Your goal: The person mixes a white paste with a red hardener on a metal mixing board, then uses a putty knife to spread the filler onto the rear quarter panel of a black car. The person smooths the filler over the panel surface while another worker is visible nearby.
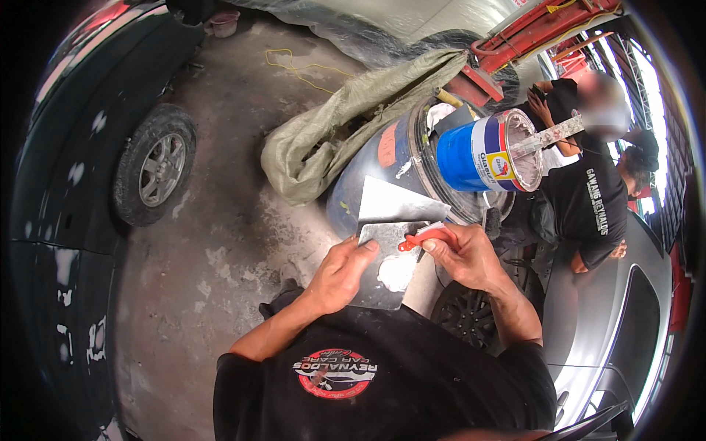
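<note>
My left hand (340, 273) grips a flat, dark metal mixing plate (380, 295) by its left edge, thumb on top. A blob of white putty (396, 273) lies on the plate. My right hand (472, 259) is closed around a small red tube (432, 234) at the plate's upper right. A bit of red paste (406, 244) shows at the tube's left end, above the putty; whether it touches the plate I cannot tell. Just beyond the plate is a pale, shiny sheet (393, 200).
A blue-and-white can (457, 159) with a putty-crusted stick (553, 137) sits on a drum (362, 167), beside a crumpled greenish sack (309, 158). A dark car (66, 191) stands left, a grey car (585, 309) right. Two people in black (588, 195) are at right. A yellow cord (298, 71) lies on the floor.
</note>
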A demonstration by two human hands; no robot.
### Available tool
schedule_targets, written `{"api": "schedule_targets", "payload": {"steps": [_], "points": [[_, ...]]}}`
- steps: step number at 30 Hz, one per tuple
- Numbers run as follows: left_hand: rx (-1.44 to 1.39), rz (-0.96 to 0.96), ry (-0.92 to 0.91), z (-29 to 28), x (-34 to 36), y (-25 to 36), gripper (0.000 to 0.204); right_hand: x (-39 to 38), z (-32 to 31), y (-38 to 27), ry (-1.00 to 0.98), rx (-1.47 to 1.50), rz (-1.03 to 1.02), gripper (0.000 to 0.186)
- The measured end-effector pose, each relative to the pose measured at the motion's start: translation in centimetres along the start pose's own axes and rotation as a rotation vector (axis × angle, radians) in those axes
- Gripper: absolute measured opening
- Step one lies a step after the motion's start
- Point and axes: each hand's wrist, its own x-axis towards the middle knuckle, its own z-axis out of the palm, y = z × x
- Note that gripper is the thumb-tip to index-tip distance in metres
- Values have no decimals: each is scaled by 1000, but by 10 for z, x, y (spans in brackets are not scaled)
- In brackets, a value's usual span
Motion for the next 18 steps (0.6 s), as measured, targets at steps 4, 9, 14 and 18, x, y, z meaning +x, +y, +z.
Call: {"api": "schedule_targets", "payload": {"steps": [4, 9, 14, 18], "points": [[265, 70, 6, 0, -2, 6, 35, 1, 2, -2, 17, 38, 12, 21], [421, 227, 17, 6, -1, 8, 34, 0, 1, -7, 5, -44, 20, 21], [462, 204, 34, 9, 2, 7, 34, -1, -1, -9, -3, -160, 73, 22], [552, 268, 13, 12, 2, 8, 36, -1, -1, -11, 30, -123, 45, 21]]}}
